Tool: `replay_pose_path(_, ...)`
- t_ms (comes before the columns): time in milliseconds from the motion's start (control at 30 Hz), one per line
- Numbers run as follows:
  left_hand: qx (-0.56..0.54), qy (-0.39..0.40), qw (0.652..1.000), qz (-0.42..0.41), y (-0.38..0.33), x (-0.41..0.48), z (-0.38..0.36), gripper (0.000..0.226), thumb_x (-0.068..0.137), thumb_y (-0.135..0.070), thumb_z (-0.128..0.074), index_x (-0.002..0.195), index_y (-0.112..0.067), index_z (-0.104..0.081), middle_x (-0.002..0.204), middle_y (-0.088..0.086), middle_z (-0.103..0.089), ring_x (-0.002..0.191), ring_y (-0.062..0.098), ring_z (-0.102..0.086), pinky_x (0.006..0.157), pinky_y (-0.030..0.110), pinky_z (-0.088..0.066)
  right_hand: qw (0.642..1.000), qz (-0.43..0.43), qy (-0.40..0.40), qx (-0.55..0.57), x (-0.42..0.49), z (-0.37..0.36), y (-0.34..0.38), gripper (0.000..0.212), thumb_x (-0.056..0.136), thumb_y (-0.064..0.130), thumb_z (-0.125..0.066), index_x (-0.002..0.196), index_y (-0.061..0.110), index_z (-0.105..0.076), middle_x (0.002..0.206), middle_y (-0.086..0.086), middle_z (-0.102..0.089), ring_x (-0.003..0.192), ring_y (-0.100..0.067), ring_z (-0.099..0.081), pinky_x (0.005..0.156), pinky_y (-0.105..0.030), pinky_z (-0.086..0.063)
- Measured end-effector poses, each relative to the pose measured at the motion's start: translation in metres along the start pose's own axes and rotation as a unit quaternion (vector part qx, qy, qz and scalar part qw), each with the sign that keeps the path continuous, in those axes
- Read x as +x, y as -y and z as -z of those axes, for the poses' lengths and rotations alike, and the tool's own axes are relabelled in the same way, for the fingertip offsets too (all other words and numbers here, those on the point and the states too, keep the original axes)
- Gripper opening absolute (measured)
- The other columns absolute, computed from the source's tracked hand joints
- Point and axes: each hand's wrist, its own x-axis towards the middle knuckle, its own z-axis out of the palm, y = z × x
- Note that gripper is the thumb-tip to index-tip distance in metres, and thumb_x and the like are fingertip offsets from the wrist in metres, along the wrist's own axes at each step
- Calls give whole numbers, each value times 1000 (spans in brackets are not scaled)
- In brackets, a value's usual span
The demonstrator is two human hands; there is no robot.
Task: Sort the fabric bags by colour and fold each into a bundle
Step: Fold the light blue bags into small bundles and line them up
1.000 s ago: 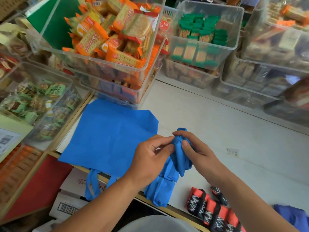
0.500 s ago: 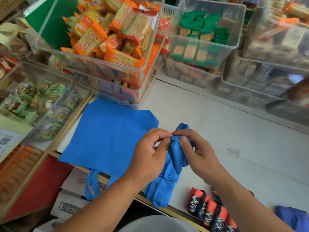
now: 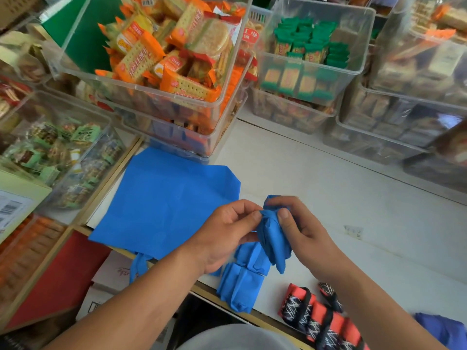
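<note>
A rolled blue fabric bag [image 3: 273, 236] hangs between my hands above the white counter [image 3: 353, 198]. My right hand [image 3: 300, 226] grips its upper part, thumb in front. My left hand [image 3: 227, 231] pinches its top edge with thumb and fingers. Beneath them two folded blue bundles [image 3: 242, 281] lie at the counter's near edge. A flat blue bag [image 3: 166, 200] is spread out to the left, its handles [image 3: 138, 267] hanging over the edge. Red and black patterned bundles [image 3: 318, 317] lie in a row at the front right.
Clear plastic bins of orange snack packs [image 3: 161, 61], green packs [image 3: 310, 51] and other packets [image 3: 414, 79] line the back of the counter. More bins [image 3: 58, 152] stand at the left. A dark blue cloth [image 3: 447, 329] shows at the bottom right corner.
Both hands have worked the rolled blue bag, which has shifted slightly; my right hand now wraps further round its top. The other bags have not moved.
</note>
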Motion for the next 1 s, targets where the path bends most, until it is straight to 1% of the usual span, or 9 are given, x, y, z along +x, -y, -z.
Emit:
replay_pose_path(100,28,-11,999,-21,2,-2,-7,14,103,-11,-59,110,-1,-67,104,14,-72,102,23,-69,100,40,-56,1000,6,-17,-8,-1,6,-2,43,101,42,-50,144,48,-45,113,-1,-66,100,-26,-66,91,-44,-58)
replay_pose_path(267,16,-33,998,-52,8,-5,-9,28,84,-17,-78,108,-4,-70,103,13,-75,100,22,-70,98,39,-56,999,9,-40,-34,-4,5,0,48,96,49,-47,144,51,-43,126,18,-61,105,-7,-66,84,-17,-52)
replay_pose_path(367,37,-43,997,-56,10,-4,-9,19,84,-19,-85,100,-13,-75,103,15,-76,99,23,-71,96,40,-56,998,-3,-53,-42,-6,1,1,44,99,46,-44,142,50,-43,113,28,-62,93,-2,-66,77,-13,-50)
replay_pose_path(533,108,-55,990,-71,11,-5,-18,25,89,-39,-74,92,-15,-69,86,4,-67,81,16,-59,81,43,-50,997,-18,-67,-37,-5,-2,3,44,97,51,-39,141,52,-42,120,26,-61,96,-1,-65,78,-15,-51)
replay_pose_path(667,120,-88,982,-115,11,-5,-19,11,94,-22,-70,88,-14,-65,96,21,-71,89,33,-69,92,53,-59,997,-34,-63,-16,-7,-2,6,45,92,56,-41,137,55,-45,97,13,-65,86,-23,-65,73,-32,-58)
replay_pose_path(733,129,-101,979,-125,11,-4,-17,13,93,-21,-71,86,-14,-62,93,26,-69,93,48,-66,88,64,-55,997,-39,-61,-1,-9,-4,7,41,94,54,-40,135,53,-48,97,13,-66,88,-22,-65,74,-28,-58)
replay_pose_path(800,135,-104,978,-121,8,-5,-15,15,91,-19,-72,85,-11,-61,90,30,-67,87,51,-64,84,68,-54,998,-35,-54,10,-10,-6,6,35,98,49,-38,129,50,-56,102,17,-67,92,-16,-66,77,-23,-58)
replay_pose_path(900,122,-93,983,-104,2,-6,-11,11,94,-4,-71,89,-3,-62,88,29,-67,78,29,-65,83,60,-57,998,-43,-35,24,-10,-8,5,29,101,45,-39,111,43,-66,105,11,-69,92,-13,-66,75,-22,-57)
replay_pose_path(1000,19,-30,998,-60,-1,-7,-11,10,98,0,-64,106,-6,-66,91,13,-71,90,19,-68,83,36,-59,998,-36,-27,44,-10,-9,6,30,104,41,-38,110,33,-66,104,0,-67,88,-12,-62,74,-23,-54)
